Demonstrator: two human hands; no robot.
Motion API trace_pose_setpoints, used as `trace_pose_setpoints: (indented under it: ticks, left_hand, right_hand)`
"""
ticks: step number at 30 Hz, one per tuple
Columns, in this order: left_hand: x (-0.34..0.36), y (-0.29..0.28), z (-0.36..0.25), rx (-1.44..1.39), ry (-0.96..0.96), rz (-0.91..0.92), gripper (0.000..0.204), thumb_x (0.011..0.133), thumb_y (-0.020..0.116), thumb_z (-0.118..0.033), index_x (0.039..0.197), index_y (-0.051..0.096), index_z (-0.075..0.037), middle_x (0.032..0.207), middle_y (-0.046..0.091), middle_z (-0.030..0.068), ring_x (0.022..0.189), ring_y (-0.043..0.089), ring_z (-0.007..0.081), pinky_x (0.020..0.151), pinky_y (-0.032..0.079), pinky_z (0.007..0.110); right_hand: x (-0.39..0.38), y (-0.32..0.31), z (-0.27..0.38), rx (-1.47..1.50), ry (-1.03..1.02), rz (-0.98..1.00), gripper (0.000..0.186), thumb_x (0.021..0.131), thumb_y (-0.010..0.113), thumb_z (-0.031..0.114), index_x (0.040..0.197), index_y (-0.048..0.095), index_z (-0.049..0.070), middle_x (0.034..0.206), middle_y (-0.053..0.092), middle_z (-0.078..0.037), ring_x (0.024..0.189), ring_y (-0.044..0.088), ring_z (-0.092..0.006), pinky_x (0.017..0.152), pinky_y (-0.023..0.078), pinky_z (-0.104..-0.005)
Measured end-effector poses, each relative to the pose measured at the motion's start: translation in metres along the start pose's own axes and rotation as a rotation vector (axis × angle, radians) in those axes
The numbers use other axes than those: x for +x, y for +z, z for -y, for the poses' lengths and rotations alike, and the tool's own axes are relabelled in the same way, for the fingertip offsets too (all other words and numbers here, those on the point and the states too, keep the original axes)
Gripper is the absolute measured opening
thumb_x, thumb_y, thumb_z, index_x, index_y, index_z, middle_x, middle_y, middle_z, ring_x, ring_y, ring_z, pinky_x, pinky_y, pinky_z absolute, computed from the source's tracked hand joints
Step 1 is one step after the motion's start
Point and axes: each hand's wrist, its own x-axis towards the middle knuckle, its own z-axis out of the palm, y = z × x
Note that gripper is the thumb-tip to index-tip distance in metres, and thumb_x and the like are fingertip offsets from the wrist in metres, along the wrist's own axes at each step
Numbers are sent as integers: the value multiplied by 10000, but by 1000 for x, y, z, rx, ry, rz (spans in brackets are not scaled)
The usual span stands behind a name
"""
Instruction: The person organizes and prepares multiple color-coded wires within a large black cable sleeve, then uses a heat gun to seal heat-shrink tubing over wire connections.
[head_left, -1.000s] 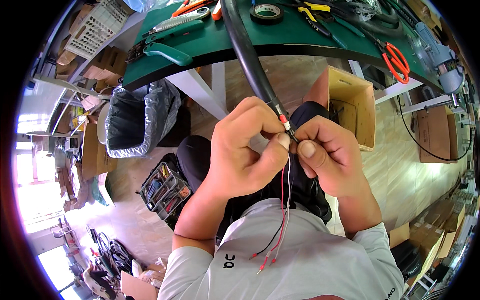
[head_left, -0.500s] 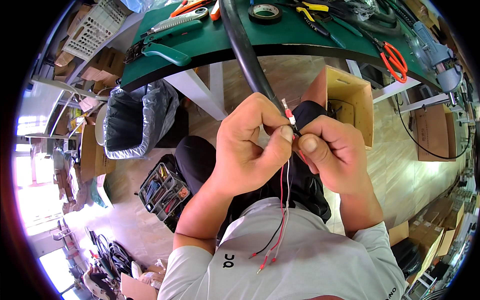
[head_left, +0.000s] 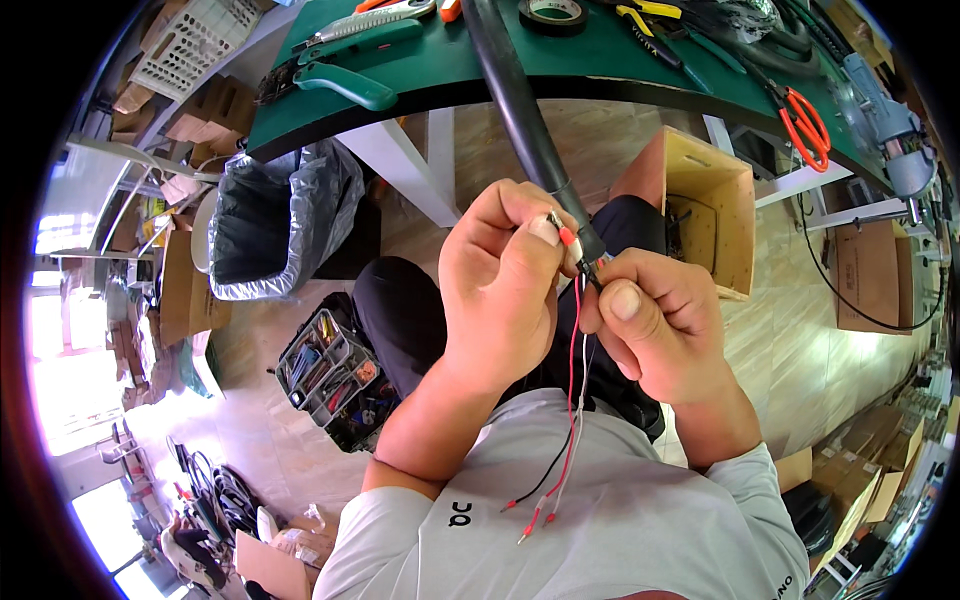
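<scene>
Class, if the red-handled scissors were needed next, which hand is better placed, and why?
Probably the right hand: it is nearer the scissors, at the table's right. The left hand is farther across, with the red-sleeved terminal at its thumb. Both are occupied.
</scene>
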Motion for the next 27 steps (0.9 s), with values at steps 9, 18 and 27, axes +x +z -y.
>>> trace_pose_setpoints:
  ticks: [9, 18, 27]
  left_hand:
    - [3, -24, -15, -108, -224, 451, 251, 817, 616, -215, 735, 529, 5, 704, 501, 71, 635, 478, 160, 550, 379, 271]
    - [10, -48, -31, 276, -393, 421, 213, 769, 604, -186, 723, 540, 12, 707, 504, 86, 640, 455, 157, 583, 349, 253]
    - [-12, -33, -34, 1396, 544, 455, 134, 686, 672, -86, 815, 636, -75, 791, 451, 59, 735, 438, 191, 651, 363, 276]
  right_hand:
    - [-7, -18, 5, 170, 193, 405, 302, 943, 490, 235, 800, 575, -17, 551, 487, 16, 422, 408, -24, 372, 286, -200]
    - [0, -28, -5, -343, 177, 341, 255, 906, 535, 213, 768, 591, 6, 574, 527, -38, 479, 480, -113, 453, 375, -253]
    - [2, -17, -18, -288, 303, 12, 279, 914, 525, 215, 758, 564, -12, 593, 528, -32, 474, 472, -115, 452, 373, -276]
